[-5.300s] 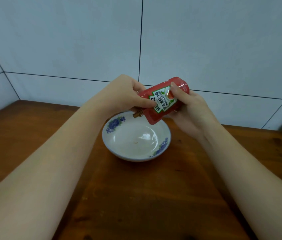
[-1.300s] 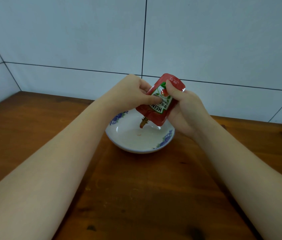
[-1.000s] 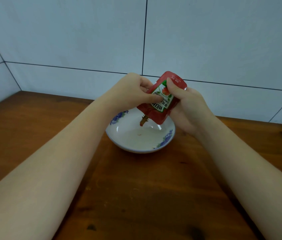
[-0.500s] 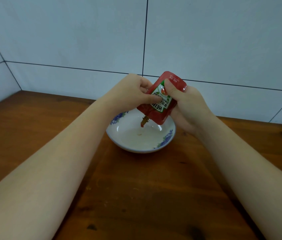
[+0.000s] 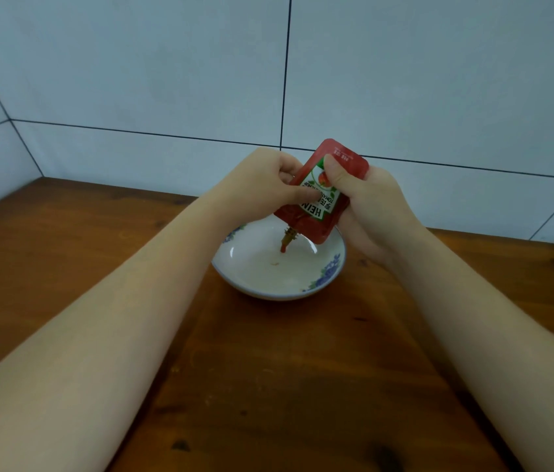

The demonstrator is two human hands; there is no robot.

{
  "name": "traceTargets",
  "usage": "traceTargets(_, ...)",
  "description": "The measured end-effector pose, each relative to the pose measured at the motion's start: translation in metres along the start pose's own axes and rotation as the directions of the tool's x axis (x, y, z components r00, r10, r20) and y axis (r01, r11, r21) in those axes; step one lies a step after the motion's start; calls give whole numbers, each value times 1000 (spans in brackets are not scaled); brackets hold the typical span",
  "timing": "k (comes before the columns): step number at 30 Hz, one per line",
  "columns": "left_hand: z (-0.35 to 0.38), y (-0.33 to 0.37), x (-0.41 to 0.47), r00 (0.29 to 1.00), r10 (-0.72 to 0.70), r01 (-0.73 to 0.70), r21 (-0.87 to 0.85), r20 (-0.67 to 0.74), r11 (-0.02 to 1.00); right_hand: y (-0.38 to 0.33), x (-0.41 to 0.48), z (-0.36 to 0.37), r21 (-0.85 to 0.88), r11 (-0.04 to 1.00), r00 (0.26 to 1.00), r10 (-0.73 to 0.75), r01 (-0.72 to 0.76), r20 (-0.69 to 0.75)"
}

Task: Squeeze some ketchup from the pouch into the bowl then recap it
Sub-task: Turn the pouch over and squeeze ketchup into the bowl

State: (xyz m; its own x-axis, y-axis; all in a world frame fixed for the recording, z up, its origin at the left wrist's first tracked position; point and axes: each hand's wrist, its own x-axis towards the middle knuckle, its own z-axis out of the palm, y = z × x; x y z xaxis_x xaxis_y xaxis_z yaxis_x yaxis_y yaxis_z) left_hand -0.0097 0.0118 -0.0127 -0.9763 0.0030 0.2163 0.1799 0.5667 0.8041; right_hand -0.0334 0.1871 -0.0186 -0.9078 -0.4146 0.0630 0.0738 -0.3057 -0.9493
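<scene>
A red ketchup pouch (image 5: 316, 219) hangs upside down over a white bowl (image 5: 328, 272) with blue flowers on its rim. My left hand (image 5: 262, 185) pinches the pouch's left side and my right hand (image 5: 367, 206) grips its right side, thumb pressed on the upper front. The uncapped spout (image 5: 288, 237) points down into the bowl, and a red drop of ketchup (image 5: 282, 249) shows at its tip. A small red smear (image 5: 274, 264) lies on the bowl's floor. I see no cap in this view.
The bowl stands on a brown wooden tabletop (image 5: 268, 386), close to a wall of pale tiles (image 5: 166, 80) behind and to the left. Both my forearms reach in from the lower corners.
The pouch has turned from a slant to nearly spout-down over the bowl. Within the last half second a red drop of ketchup has appeared at the spout tip.
</scene>
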Motion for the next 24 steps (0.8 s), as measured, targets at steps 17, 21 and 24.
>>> traceTargets(17,-11,19,-6,999,21,-20,17,-40,1000,-10,3,-12,-286,946,983,-175,153,-53)
traceTargets(21,-15,26,-10,999,0,1,38,-32,999,-13,7,-21,-387,908,981,-189,160,-38)
traceTargets(24,-15,31,-12,999,-27,27,45,17,999,-17,9,-28,-404,909,994,-112,103,1)
